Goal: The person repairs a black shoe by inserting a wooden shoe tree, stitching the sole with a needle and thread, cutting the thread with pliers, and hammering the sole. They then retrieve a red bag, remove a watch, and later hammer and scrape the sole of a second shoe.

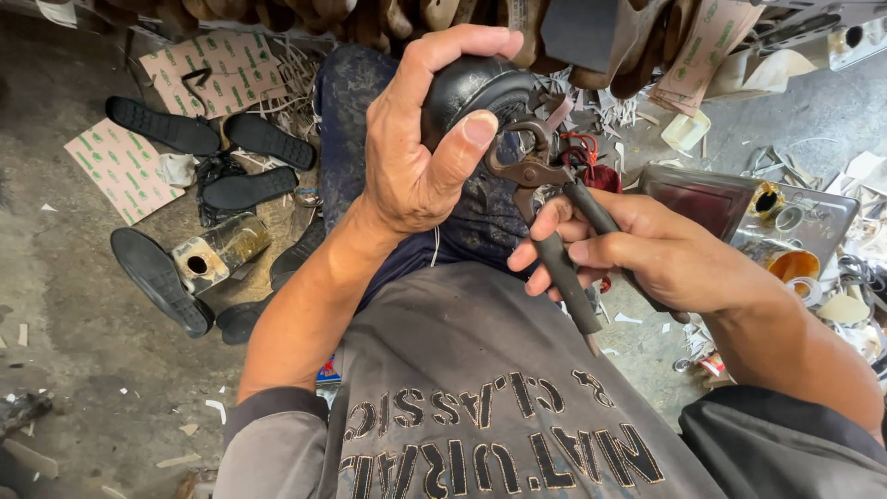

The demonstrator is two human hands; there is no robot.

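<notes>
My left hand (420, 139) grips a black leather shoe upper (467, 88) stretched over a last, held above my lap with the thumb pressed on its edge. Black-handled pincers (554, 222) are in my right hand (647, 254), and their rusty jaws bite the leather edge of the shoe just right of my left thumb. The far side of the shoe is hidden by my fingers.
Several black rubber soles (162, 125) and pink patterned sheets (222, 69) lie on the dirty floor at left, beside a dented tin can (208, 259). On the right stands a metal tray (822, 222) with glue tins and scraps. Shoe lasts hang along the top.
</notes>
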